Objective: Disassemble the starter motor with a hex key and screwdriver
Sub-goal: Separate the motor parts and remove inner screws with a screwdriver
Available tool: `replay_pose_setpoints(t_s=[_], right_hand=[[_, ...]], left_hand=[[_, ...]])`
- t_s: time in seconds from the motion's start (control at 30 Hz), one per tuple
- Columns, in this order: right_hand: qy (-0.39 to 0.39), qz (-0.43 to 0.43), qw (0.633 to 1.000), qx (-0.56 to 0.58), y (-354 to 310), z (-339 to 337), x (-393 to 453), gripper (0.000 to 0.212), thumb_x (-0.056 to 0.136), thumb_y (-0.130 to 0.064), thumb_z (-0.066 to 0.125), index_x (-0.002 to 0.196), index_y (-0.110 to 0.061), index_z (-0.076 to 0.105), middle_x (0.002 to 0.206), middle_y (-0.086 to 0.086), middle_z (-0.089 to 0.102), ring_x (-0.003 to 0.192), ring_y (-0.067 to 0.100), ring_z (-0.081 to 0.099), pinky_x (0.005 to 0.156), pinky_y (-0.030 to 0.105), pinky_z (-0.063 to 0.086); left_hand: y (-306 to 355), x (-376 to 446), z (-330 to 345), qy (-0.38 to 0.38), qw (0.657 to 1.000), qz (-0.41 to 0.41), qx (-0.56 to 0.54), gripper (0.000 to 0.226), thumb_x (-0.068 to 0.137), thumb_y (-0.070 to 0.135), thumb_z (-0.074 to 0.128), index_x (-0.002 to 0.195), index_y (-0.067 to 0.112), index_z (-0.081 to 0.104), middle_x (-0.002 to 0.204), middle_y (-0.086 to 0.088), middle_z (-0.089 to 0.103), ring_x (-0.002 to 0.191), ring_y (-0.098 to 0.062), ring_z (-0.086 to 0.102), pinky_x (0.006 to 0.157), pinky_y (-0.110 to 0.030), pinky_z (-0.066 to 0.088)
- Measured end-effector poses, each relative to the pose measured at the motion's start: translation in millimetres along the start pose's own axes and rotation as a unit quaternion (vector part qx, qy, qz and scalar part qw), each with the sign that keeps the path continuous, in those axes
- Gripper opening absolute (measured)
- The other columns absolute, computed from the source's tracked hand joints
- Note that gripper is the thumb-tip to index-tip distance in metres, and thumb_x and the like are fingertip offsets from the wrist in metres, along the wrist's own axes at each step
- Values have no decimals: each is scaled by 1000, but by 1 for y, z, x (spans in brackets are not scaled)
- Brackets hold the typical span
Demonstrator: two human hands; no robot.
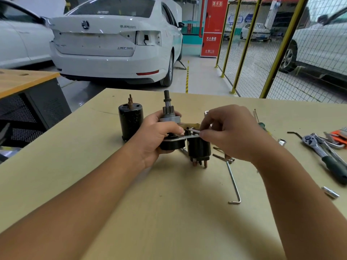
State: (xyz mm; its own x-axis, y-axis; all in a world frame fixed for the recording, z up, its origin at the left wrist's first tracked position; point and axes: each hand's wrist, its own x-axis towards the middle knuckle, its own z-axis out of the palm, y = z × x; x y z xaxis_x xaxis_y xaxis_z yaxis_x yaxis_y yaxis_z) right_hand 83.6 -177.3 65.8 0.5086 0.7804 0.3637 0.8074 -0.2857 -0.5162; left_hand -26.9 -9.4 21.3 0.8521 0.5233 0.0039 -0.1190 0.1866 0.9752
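My left hand [152, 139] grips the starter motor's front part [170, 117], its pinion gear and shaft pointing up, held just above the table. A black solenoid [198, 150] hangs from its metal plate, terminals pointing toward me. My right hand [231, 132] pinches a small silver hex key [193, 130] whose tip meets the plate beside the solenoid. The black motor housing [130, 121] stands upright on the table, left of my left hand.
A long hex key [233, 182] lies on the beige table [169, 212] below my right hand. A green-handled screwdriver [262, 124], a ratchet wrench [324, 156], a hex key set [338, 136] and a socket [330, 192] lie at the right. White cars and a yellow mesh fence stand beyond the table.
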Motion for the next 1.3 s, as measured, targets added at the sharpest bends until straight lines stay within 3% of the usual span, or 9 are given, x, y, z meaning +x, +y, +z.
replay_pose_setpoints(t_s=[0.17, 0.4, 0.57, 0.7, 0.8, 0.97, 1.1, 1.3], right_hand=[[7, 41, 997, 60, -4, 4, -1, 19, 86, -13, 73, 74, -27, 71, 62, -3, 63, 35, 9, 55, 35, 21, 42], [21, 88, 996, 25, -14, 2, -2, 20, 87, -14, 71, 72, -27, 69, 69, -1, 63, 48, 10, 59, 35, 14, 39], [21, 115, 993, -22, -24, -4, -7, 22, 89, -10, 64, 74, -26, 67, 80, 2, 65, 58, 16, 61, 31, 14, 37], [4, 131, 991, 6, -29, -10, -9, 21, 90, -6, 63, 77, -22, 68, 81, 7, 62, 48, 23, 61, 34, 23, 46], [-2, 140, 990, 11, -31, -12, -8, 20, 90, -5, 63, 78, -20, 68, 80, 8, 62, 49, 26, 61, 35, 25, 47], [1, 151, 989, -2, -32, -11, -7, 19, 88, -6, 66, 76, -21, 67, 80, 7, 62, 57, 23, 59, 32, 17, 38], [11, 155, 988, -7, -32, -9, -7, 21, 87, -6, 65, 73, -21, 63, 76, 7, 59, 53, 22, 58, 30, 16, 37], [15, 136, 989, -58, -31, -7, -6, 23, 86, -12, 66, 69, -26, 59, 76, -1, 60, 66, 11, 55, 36, 11, 30]], left_hand=[[3, -1, -1, -25, 1000, 5, 9, 43, 65, 12, 66, 105, 23, 74, 94, -4, 68, 85, -27, 62, 57, -32, 49], [8, -5, 0, -38, 998, 25, 42, 48, 69, 15, 67, 116, 18, 72, 95, -3, 69, 72, -20, 67, 54, -32, 51], [14, -9, 1, -75, 992, 63, 82, 49, 78, 13, 78, 126, 18, 68, 100, -2, 74, 80, -20, 73, 55, -31, 55], [17, -14, 3, -87, 988, 77, 103, 50, 82, 14, 79, 130, 18, 66, 100, 0, 77, 84, -21, 74, 57, -30, 56], [20, -18, 5, -94, 986, 83, 113, 54, 76, 19, 79, 129, 20, 67, 99, 2, 78, 85, -23, 75, 57, -31, 56], [21, -21, 10, -113, 980, 106, 128, 42, 86, 4, 77, 122, 25, 71, 103, 2, 79, 87, -23, 78, 57, -29, 58], [20, -21, 12, -119, 977, 119, 134, 44, 85, 3, 79, 120, 29, 72, 107, 0, 79, 93, -31, 78, 62, -38, 62], [20, -20, 11, -104, 979, 118, 131, 41, 83, 5, 80, 118, 25, 72, 103, 0, 79, 92, -28, 78, 74, -48, 65]])
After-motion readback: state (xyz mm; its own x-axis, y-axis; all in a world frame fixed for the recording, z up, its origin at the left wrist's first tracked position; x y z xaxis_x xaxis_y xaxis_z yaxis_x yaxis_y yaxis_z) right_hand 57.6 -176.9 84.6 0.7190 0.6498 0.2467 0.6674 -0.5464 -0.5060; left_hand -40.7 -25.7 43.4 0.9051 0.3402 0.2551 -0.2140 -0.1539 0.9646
